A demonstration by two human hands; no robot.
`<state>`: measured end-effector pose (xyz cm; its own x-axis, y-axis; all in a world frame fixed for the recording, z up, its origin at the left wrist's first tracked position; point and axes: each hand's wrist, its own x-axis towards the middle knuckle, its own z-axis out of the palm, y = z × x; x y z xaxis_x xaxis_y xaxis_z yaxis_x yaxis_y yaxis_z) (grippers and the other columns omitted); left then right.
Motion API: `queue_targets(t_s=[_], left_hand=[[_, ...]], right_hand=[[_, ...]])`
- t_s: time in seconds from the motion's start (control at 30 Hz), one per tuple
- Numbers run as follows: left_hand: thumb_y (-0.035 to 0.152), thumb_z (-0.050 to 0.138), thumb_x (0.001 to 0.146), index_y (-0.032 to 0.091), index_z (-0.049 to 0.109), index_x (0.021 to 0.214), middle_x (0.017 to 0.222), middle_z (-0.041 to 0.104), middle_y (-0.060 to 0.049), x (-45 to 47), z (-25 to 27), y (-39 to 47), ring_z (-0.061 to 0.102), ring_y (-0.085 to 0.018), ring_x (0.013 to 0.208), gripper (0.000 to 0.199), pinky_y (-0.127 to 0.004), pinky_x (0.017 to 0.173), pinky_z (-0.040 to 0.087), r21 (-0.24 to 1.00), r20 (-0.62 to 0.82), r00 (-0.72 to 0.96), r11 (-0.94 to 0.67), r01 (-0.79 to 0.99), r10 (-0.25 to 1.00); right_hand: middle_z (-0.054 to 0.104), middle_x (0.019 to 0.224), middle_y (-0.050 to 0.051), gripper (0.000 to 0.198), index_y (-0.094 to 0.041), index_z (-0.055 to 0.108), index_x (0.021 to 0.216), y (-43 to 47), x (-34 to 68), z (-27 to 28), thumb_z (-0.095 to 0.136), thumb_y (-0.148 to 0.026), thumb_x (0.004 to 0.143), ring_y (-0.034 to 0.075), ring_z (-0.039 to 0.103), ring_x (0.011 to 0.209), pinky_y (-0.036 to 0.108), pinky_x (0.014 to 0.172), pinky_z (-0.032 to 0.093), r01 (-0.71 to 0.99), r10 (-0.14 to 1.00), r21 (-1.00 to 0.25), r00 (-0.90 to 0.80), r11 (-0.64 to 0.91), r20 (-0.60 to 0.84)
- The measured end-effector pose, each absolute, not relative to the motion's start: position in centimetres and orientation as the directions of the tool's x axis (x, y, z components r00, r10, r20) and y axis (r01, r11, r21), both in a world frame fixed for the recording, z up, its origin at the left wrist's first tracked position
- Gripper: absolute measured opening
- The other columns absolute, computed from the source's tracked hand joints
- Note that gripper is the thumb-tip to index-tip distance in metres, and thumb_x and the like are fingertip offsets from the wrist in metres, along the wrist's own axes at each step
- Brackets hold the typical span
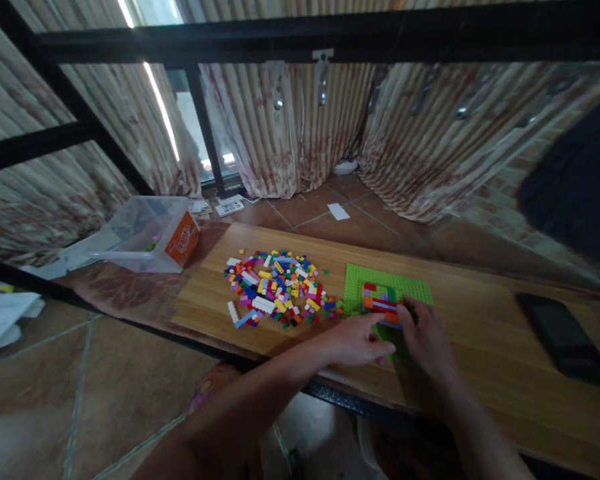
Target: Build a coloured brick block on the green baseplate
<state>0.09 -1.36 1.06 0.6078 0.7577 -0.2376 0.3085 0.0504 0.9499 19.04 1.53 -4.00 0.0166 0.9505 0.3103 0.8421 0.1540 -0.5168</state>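
A small build of toy bricks [380, 303], with red, orange, light blue, yellow and green pieces, stands on a green studded baseplate [353, 277]. At its near left edge is my left hand [357, 341], palm down, its fingers stretched out to the right. The left fingertips lie close to the build's front side, and I cannot see anything held in them. My right hand [427, 337] curls at the build's right side, thumb and fingers bent against its edge. Some of the right fingers and that corner of the build hide each other.
Left of the baseplate, a pile of loose coloured bricks [277, 283] spreads over the wooden table [205, 303]. A clear plastic box [145, 257] with an orange label stands at the table's left end. At the right lies a dark phone [563, 337]. Curtains [290, 133] hang behind.
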Motion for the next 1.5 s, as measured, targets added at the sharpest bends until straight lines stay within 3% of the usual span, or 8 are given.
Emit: queue_targets(t_s=[0.33, 0.6, 0.83, 1.2, 1.3, 1.43, 1.5], left_hand=[[0.03, 0.057, 0.084, 0.016, 0.039, 0.142, 0.076, 0.067, -0.003, 0.0, 1.0, -1.3, 0.063, -0.014, 0.069, 0.063, -0.025, 0.065, 0.046, 0.949, -0.199, 0.608, -0.003, 0.315, 0.768], [0.033, 0.057, 0.083, 0.018, 0.041, 0.141, 0.078, 0.07, -0.003, 0.3, 0.7, -1.4, 0.062, -0.014, 0.068, 0.062, -0.025, 0.065, 0.046, 0.932, -0.207, 0.571, -0.017, 0.362, 0.795], [0.031, 0.054, 0.083, 0.015, 0.041, 0.141, 0.078, 0.07, -0.006, 0.1, 0.7, -1.3, 0.064, -0.017, 0.071, 0.061, -0.026, 0.064, 0.047, 0.936, -0.196, 0.583, -0.027, 0.352, 0.788], [0.031, 0.057, 0.082, 0.018, 0.046, 0.138, 0.079, 0.07, -0.004, 0.5, 1.5, -1.7, 0.063, -0.018, 0.071, 0.059, -0.026, 0.063, 0.047, 0.904, -0.218, 0.54, -0.04, 0.426, 0.813], [0.028, 0.059, 0.083, 0.018, 0.055, 0.13, 0.077, 0.068, -0.003, -0.2, 2.2, -1.2, 0.061, -0.015, 0.069, 0.049, -0.025, 0.064, 0.047, 0.936, -0.192, 0.576, -0.028, 0.351, 0.795], [0.022, 0.055, 0.087, 0.016, 0.061, 0.124, 0.077, 0.067, -0.003, -4.1, 4.7, 0.2, 0.06, -0.011, 0.069, 0.037, -0.022, 0.067, 0.046, 0.997, -0.068, 0.682, 0.02, 0.078, 0.728], [0.027, 0.056, 0.088, 0.016, 0.061, 0.124, 0.082, 0.068, -0.004, -7.3, 6.0, 1.2, 0.059, -0.01, 0.067, 0.038, -0.022, 0.066, 0.046, 1.0, 0.01, 0.571, -0.022, 0.015, 0.821]], right_hand=[[0.06, 0.111, 0.024, 0.062, -0.006, 0.057, 0.117, 1.2, 18.5, -4.7, 0.025, -0.053, 0.092, 0.034, 0.051, 0.109, 0.052, 0.093, 0.041, 0.912, 0.932, -0.38, -0.005, 0.153, 0.363], [0.062, 0.108, 0.021, 0.06, -0.009, 0.06, 0.114, 1.9, 19.5, -5.1, 0.025, -0.052, 0.091, 0.032, 0.054, 0.105, 0.05, 0.091, 0.043, 0.888, 0.939, -0.425, -0.025, 0.179, 0.342], [0.06, 0.113, 0.02, 0.052, -0.011, 0.059, 0.116, 1.1, 18.5, -4.8, 0.024, -0.042, 0.093, 0.034, 0.051, 0.111, 0.052, 0.093, 0.04, 0.921, 0.927, -0.337, -0.06, 0.194, 0.371], [0.061, 0.109, 0.022, 0.048, -0.012, 0.061, 0.11, 1.2, 18.5, -4.7, 0.027, -0.039, 0.089, 0.035, 0.053, 0.108, 0.052, 0.088, 0.042, 0.921, 0.911, -0.336, -0.046, 0.198, 0.411], [0.063, 0.104, 0.021, 0.05, -0.012, 0.063, 0.105, 1.8, 18.9, -4.7, 0.028, -0.042, 0.088, 0.035, 0.057, 0.101, 0.051, 0.086, 0.044, 0.908, 0.925, -0.372, -0.039, 0.19, 0.378], [0.065, 0.093, 0.018, 0.053, -0.014, 0.066, 0.102, 2.8, 20.1, -4.0, 0.029, -0.05, 0.088, 0.032, 0.061, 0.082, 0.046, 0.071, 0.048, 0.886, 0.97, -0.462, 0.069, 0.047, 0.232], [0.064, 0.089, 0.018, 0.055, -0.015, 0.067, 0.101, 3.1, 20.5, -3.5, 0.032, -0.054, 0.087, 0.032, 0.062, 0.075, 0.045, 0.065, 0.048, 0.881, 0.975, -0.47, 0.149, -0.056, 0.163]])
